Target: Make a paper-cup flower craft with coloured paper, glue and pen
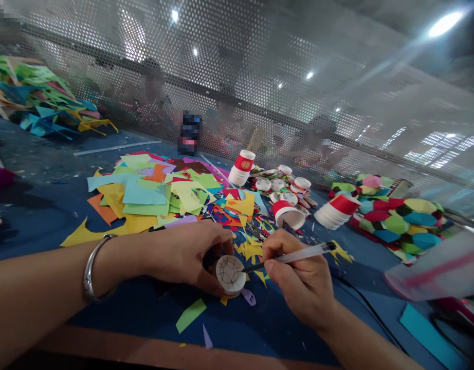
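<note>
My left hand (pixel 186 254) is closed around a small paper cup (pixel 230 275) lying on its side, its round bottom facing me with curved lines drawn on it. A silver bangle (pixel 93 270) sits on that wrist. My right hand (pixel 298 277) pinches a thin pen (pixel 294 255), and the pen's tip touches the cup's bottom. Both hands rest on the dark blue table (pixel 48 205), just in front of a spread of coloured paper scraps (pixel 163 198).
Red and white paper cups (pixel 289 213) lie and stand behind the hands, with one stack (pixel 241 168) upright and another stack (pixel 336 209) on its side. A mound of coloured paper discs (pixel 395 221) is at the right. More paper cuttings (pixel 36 97) pile at the far left. A perforated screen (pixel 260 77) rises behind.
</note>
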The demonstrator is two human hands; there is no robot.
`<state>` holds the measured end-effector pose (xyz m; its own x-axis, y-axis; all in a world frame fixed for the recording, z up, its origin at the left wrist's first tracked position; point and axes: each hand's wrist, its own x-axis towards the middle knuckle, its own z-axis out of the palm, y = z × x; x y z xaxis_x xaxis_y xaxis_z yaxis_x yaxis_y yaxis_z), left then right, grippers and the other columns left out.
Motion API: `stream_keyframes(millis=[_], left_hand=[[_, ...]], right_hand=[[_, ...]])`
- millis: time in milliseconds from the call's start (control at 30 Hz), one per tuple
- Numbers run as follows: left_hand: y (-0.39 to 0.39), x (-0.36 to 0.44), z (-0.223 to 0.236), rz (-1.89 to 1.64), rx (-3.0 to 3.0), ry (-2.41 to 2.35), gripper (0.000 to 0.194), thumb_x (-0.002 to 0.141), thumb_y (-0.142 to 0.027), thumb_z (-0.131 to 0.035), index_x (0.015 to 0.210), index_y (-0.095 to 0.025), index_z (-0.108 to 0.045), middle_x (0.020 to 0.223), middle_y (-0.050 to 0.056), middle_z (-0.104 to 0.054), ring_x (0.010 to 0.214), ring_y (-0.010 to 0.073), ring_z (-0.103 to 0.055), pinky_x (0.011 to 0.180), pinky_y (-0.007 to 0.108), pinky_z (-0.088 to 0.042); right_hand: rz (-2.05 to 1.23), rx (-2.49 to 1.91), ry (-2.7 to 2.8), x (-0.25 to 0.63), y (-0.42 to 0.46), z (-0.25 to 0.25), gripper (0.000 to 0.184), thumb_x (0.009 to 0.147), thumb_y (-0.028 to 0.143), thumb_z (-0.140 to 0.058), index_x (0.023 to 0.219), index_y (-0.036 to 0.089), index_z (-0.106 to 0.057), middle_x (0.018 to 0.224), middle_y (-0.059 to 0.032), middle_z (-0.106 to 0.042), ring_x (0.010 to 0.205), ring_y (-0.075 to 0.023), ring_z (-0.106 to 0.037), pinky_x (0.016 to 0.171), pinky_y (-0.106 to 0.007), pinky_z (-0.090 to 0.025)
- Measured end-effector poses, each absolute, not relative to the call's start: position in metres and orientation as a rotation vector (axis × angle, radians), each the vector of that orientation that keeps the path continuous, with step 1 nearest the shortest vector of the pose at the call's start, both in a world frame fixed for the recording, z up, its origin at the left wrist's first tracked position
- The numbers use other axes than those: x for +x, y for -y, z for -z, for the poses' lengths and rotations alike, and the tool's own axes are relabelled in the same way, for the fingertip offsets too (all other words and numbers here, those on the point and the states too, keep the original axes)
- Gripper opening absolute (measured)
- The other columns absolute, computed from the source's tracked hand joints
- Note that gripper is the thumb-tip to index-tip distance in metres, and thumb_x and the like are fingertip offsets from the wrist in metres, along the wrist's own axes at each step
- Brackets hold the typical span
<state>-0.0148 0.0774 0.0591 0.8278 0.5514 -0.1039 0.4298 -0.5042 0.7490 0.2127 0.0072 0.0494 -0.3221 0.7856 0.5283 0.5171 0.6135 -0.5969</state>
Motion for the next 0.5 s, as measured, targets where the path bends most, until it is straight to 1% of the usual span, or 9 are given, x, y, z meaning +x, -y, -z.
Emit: stream_keyframes(millis=[200,333,500], left_hand=[[-0.0759,-0.0149,-0.0576,-0.198,2.192,-0.732,0.048,0.067,-0.055,-0.081,0.101,-0.024,-0.067,0.087,-0.001,-0.069,0.071,0.0161,-0.06,0.054,0.026,-0.039],[-0.0755,-0.0153,-0.059,-0.186,2.217,-0.758,0.048,0.065,-0.055,-0.082,0.1,-0.025,-0.067,0.09,-0.001,-0.066,0.073,0.0162,-0.059,0.056,0.026,-0.04],[-0.0765,-0.0154,-0.0594,-0.216,2.275,-0.778,0.057,0.061,-0.056,-0.084,0.105,-0.025,-0.064,0.094,0.0,-0.065,0.079,0.0183,-0.057,0.059,0.028,-0.039]], right_hand=[[-0.428,-1.058,2.036,0.2117,-0.0072,-0.0513,0.015,0.084,0.01,-0.047,0.075,0.022,-0.051,0.066,0.0063,-0.047,0.055,-0.0088,-0.041,0.051,-0.023,-0.034],[-0.433,-1.059,2.058,0.2126,-0.0078,-0.0514,0.015,0.084,0.01,-0.047,0.075,0.022,-0.05,0.064,0.0061,-0.046,0.054,-0.0088,-0.041,0.05,-0.024,-0.034],[-0.362,-1.016,2.061,0.213,-0.0074,-0.0504,0.014,0.085,0.011,-0.048,0.076,0.022,-0.051,0.064,0.0058,-0.046,0.053,-0.0085,-0.041,0.05,-0.023,-0.034]])
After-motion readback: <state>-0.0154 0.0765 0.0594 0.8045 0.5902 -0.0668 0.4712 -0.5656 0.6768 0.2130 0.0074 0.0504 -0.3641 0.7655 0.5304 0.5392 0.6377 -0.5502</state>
